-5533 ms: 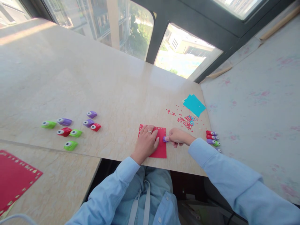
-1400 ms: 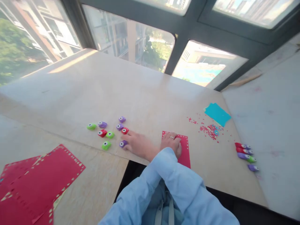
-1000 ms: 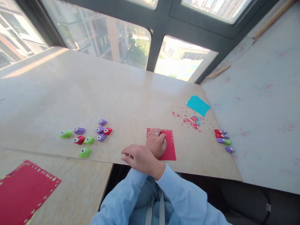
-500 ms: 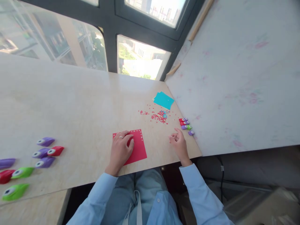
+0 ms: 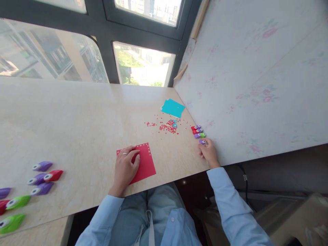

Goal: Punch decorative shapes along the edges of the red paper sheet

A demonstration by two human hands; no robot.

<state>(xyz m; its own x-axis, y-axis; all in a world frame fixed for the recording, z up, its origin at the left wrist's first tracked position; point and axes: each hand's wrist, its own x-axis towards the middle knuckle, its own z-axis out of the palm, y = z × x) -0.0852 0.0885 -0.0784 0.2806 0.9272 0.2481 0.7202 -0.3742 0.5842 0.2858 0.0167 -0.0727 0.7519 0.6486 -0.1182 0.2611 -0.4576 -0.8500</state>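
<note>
My left hand (image 5: 127, 166), with a ring on one finger, rests on a red paper sheet (image 5: 146, 164), its fingers slightly bent and thumb apart. Small punched holes run along the sheet's far edge and the upper part of its right edge; my hand covers the left portion. At the table's right side, my right hand (image 5: 209, 152) has its fingers closed around a purple paper punch (image 5: 202, 141) with a white-ringed eye. Just beyond it sit several more red, purple and green paper punches (image 5: 197, 131) in a tight group by the wall.
Red paper bits (image 5: 167, 127) lie scattered beyond the sheet, with a few blue ones among them. Blue paper sheets (image 5: 173, 108) are stacked farther back. More paper punches (image 5: 42, 177) stand at the left. A floral-papered wall (image 5: 246, 85) borders the table's right side, and windows (image 5: 143, 65) the back.
My right hand has moved right, from above the bare table to the nearest purple paper punch, and closed on it. My left hand stays on the red sheet. The view has shifted slightly.
</note>
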